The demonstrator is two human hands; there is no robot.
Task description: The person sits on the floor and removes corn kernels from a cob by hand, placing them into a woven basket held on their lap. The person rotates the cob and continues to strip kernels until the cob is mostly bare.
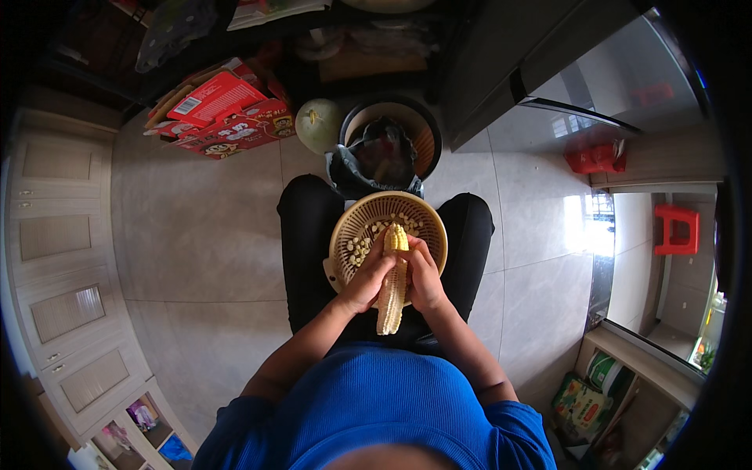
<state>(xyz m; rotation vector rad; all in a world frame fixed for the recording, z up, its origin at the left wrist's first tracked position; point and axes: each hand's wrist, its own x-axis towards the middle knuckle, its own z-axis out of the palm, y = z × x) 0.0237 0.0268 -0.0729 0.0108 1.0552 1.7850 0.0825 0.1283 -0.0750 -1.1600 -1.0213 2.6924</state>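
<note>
Dim overall, with white glare on floor tiles (576, 223) at right, deep shadow along the top, bowed edges

grey tiled floor (196, 243) | on it: red carton (227, 110), round bin (425, 145), pale green melon (316, 133) between them

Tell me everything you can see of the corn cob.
The corn cob is long and tapered, with plump yellow kernels at its far end and pale, stripped-looking, ridged rows toward the near end. It points away from the person, held between the left hand and right hand, its far end over the tan basket.
</note>
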